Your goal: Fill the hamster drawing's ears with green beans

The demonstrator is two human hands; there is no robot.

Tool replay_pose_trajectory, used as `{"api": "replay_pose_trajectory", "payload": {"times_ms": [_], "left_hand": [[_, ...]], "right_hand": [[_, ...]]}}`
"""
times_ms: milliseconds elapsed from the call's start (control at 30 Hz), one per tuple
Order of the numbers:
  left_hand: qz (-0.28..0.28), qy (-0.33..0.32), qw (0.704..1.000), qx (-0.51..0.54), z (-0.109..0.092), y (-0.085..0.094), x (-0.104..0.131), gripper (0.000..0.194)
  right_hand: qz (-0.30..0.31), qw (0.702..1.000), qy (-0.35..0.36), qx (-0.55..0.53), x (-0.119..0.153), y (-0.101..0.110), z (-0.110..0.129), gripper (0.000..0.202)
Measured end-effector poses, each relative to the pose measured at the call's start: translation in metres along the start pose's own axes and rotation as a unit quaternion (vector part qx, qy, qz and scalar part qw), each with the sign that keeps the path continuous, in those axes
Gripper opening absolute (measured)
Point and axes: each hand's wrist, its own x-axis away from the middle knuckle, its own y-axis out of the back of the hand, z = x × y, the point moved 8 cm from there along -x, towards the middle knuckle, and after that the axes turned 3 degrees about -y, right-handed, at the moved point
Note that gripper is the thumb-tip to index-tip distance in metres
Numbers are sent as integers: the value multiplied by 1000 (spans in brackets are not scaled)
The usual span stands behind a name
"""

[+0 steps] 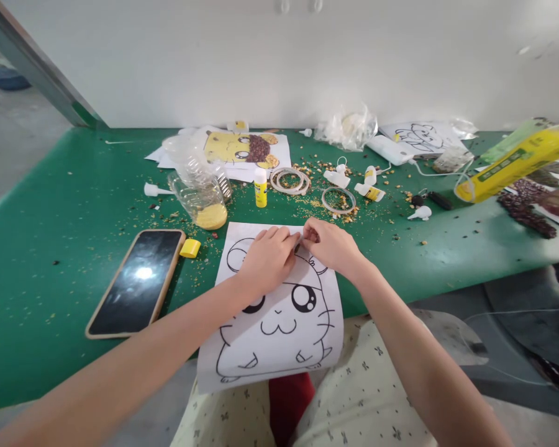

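Beyond the left hand (pixel 269 259), and somewhat to its left, a clear plastic bottle (pixel 189 197) lies tipped with yellow grain (pixel 211 217) gathered at its near end. Farther off, past the right hand (pixel 334 247), sit small white-and-yellow glue bottles (pixel 371 192), their contents hard to make out, and a crumpled clear plastic bag (pixel 349 129). The left hand rests palm down and partly open, fingers close together and slightly bent, on the hamster outline drawing (pixel 279 341), which lies beneath both hands, its near end drooping over the table edge. The right hand is half curled at the sheet's upper part, thumb near the forefinger; whether anything small is pinched there cannot be told.
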Motion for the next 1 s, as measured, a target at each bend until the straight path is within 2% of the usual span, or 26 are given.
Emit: {"api": "replay_pose_trajectory", "payload": {"times_ms": [133, 400, 700, 867, 1000], "left_hand": [[-1, 1, 1000, 4, 0, 1, 0, 30], [-7, 1, 1000, 27, 2, 2, 2, 26], [-13, -2, 999, 33, 0, 3, 4, 28], [-11, -1, 999, 34, 0, 3, 4, 28], [-10, -2, 999, 33, 0, 3, 4, 27]], "right_hand": [[35, 998, 4, -53, -3, -3, -5, 6], [12, 1000, -12, 10, -2, -3, -1, 5], [2, 1000, -4, 13, -1, -1, 0, 4], [27, 1000, 4, -8, 0, -3, -1, 5], [24, 1000, 12, 1, 0, -3, 0, 4]]}}
